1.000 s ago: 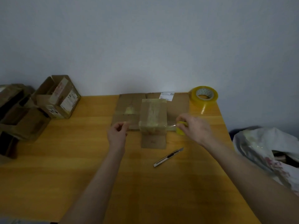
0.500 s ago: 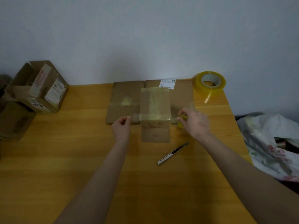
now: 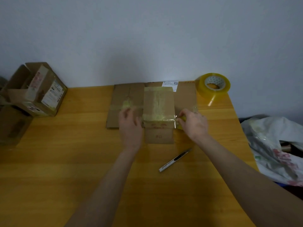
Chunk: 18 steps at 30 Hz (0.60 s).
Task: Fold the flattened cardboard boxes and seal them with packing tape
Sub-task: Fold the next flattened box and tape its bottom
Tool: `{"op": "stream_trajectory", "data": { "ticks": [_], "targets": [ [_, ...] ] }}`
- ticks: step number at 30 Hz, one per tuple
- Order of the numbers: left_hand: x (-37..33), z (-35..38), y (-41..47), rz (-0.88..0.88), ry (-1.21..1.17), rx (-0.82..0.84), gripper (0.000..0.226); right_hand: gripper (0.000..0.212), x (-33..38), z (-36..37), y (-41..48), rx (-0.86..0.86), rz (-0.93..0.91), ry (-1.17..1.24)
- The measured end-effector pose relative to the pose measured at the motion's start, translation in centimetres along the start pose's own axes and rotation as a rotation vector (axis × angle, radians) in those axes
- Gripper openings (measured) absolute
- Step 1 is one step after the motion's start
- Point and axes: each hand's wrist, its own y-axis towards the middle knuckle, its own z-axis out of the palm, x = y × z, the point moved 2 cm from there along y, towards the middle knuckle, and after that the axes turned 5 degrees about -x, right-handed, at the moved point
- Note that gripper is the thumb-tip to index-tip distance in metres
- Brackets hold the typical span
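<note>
A small folded cardboard box stands mid-table on a flattened cardboard sheet. A strip of clear tape runs across the box's top from left to right. My left hand is against the box's left side, fingers spread and pressing the tape end there. My right hand is just right of the box and grips a small yellow tape roll. A short shiny length of tape stretches from that roll to the box edge.
A big yellow tape roll sits at the table's back right corner. A utility knife lies in front of the box. Opened cardboard boxes stand at the left. A plastic bag lies beyond the wooden table's right edge.
The tape has been laid down over the box top. My left hand went from pinching the tape end to pressing against the box's left side. My right hand lowered slightly with the roll.
</note>
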Motion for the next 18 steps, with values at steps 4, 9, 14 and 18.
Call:
{"op": "stream_trajectory", "data": {
  "ticks": [4, 9, 14, 18],
  "targets": [
    [-3.1, 3.6, -4.0, 0.596, 0.110, 0.211, 0.051, 0.031, -0.6, -0.9, 0.2, 0.082, -0.051, 0.092],
    [-2.1, 5.0, -3.7, 0.540, 0.216, 0.330, 0.069, 0.045, -4.2, -2.3, -0.5, 0.316, -0.108, 0.273],
    [-2.2, 4.8, -3.7, 0.526, 0.221, 0.403, 0.070, 0.038, -4.9, -3.0, -0.5, 0.250, -0.157, 0.139],
    [-2.4, 4.7, -3.8, 0.507, 0.211, 0.406, 0.061, 0.044, -4.1, -4.2, -0.4, 0.140, -0.236, -0.119]
  ]
}}
